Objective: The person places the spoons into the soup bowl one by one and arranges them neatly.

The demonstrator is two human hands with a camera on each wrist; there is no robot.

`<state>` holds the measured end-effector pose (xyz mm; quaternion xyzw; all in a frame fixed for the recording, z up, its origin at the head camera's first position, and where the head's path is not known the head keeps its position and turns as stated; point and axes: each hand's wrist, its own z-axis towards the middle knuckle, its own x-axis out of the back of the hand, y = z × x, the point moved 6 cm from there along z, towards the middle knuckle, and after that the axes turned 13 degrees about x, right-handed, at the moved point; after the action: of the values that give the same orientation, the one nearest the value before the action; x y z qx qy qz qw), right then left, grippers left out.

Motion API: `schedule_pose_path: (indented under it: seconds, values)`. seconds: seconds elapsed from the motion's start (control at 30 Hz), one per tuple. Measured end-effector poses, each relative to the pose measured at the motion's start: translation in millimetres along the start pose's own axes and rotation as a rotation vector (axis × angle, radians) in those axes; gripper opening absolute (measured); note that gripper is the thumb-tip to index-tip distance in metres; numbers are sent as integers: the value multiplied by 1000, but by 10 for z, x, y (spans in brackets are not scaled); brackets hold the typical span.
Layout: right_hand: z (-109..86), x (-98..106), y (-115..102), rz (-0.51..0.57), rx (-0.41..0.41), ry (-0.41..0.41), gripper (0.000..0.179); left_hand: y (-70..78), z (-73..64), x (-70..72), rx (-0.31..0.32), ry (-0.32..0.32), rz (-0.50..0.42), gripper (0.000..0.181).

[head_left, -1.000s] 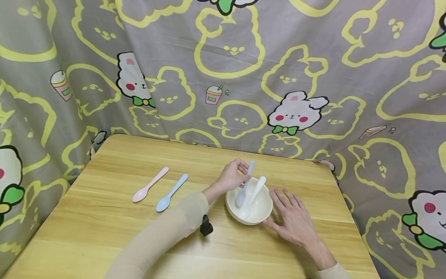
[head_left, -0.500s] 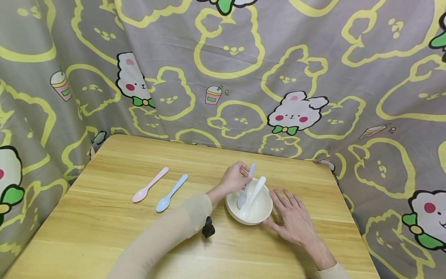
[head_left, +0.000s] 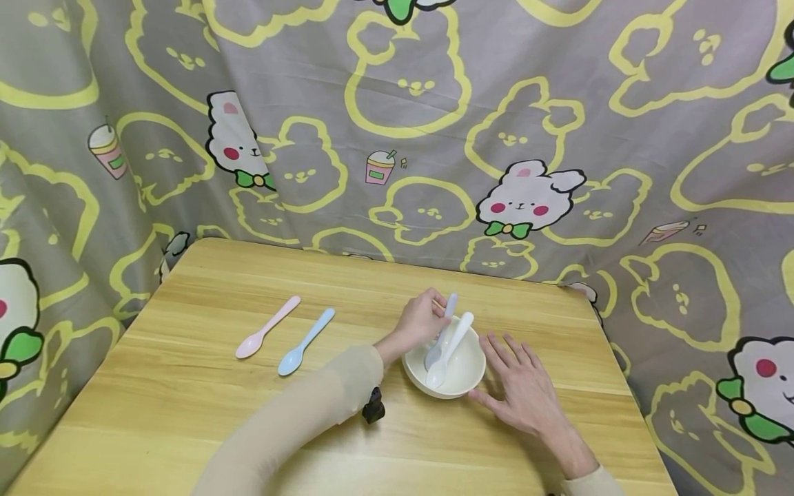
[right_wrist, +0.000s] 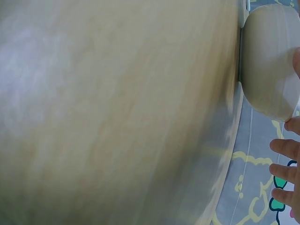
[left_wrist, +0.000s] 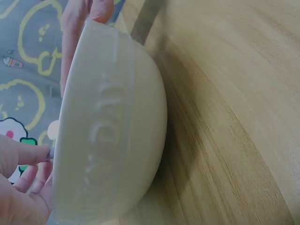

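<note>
My left hand pinches the handle of a pale grey-lilac spoon, whose bowl end dips into a cream bowl. A white spoon leans inside the same bowl, its handle over the far rim. In the left wrist view, raised lettering runs along the side of the bowl, and the thumb and fingers of my left hand meet near its rim. My right hand lies spread at the bowl's right side, fingers straight, thumb at the lower rim. The right wrist view catches several fingertips by the bowl.
On the left of the wooden table lie a pink spoon and a light blue spoon, side by side and slanted. A grey patterned curtain hangs behind the table and at both sides.
My left hand has shifted slightly right and toward the near side, lowering the grey-lilac spoon against the white one in the bowl. My right hand stays in place.
</note>
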<state>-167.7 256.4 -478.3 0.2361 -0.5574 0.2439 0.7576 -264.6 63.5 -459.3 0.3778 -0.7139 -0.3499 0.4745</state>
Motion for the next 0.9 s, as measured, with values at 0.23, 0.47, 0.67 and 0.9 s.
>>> schedule_pose_path:
  seconds: [0.23,0.47,0.67,0.9]
  values:
    - [-7,-4,4,-1,-4,-4,97,16,-25,-46,-6,9,47,27]
    - [-17,-9,4,-4,-5,-2,97,32,-55,-90,-17,11,98,28]
    - [-14,-11,-1,1,-4,-1,96,10,-50,-119,-15,11,115,30]
    - [-10,-15,9,9,-6,-1,96,3,-41,-140,-21,-1,129,29]
